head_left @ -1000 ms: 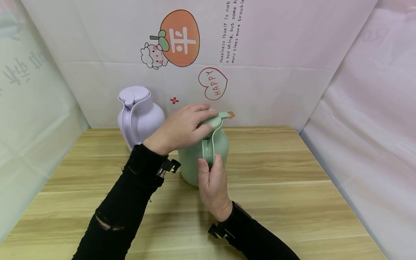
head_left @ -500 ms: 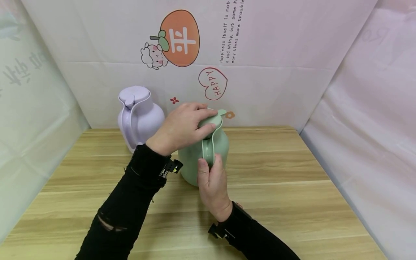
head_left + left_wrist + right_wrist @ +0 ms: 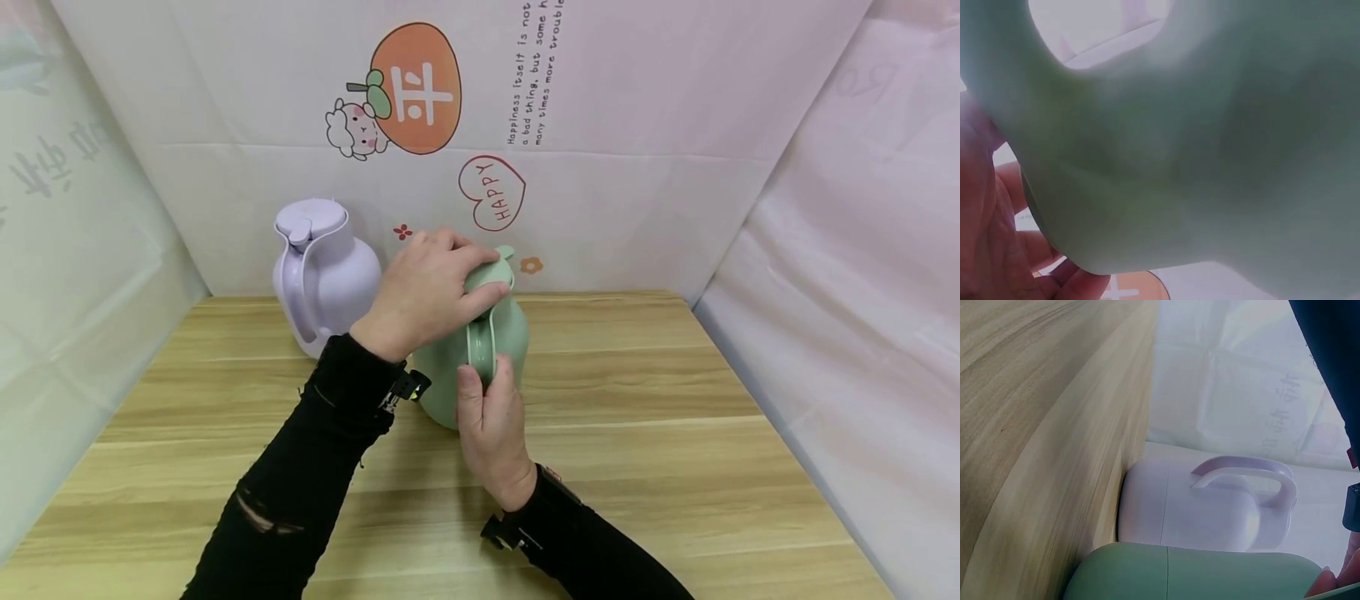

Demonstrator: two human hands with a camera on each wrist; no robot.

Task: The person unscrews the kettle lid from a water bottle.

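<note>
A sage-green vacuum jug stands upright on the wooden table, near the middle of the head view. My left hand lies over its round lid, fingers and thumb spread round the lid's edge. A small tab of the lid sticks out beyond the fingertips. Lower down, my right hand grips the jug's handle, thumb on the near side. The left wrist view is mostly filled by the green jug, with the left hand curled at its top edge.
A lilac jug of the same shape stands behind and left of the green one, its lid on. Printed white cloth rises behind the table and along both sides. Wooden tabletop extends around the jugs.
My left hand has turned and shifted slightly right, and the lid's tab has swung counterclockwise from pointing right to pointing back. The right hand and both jugs have stayed in place.
</note>
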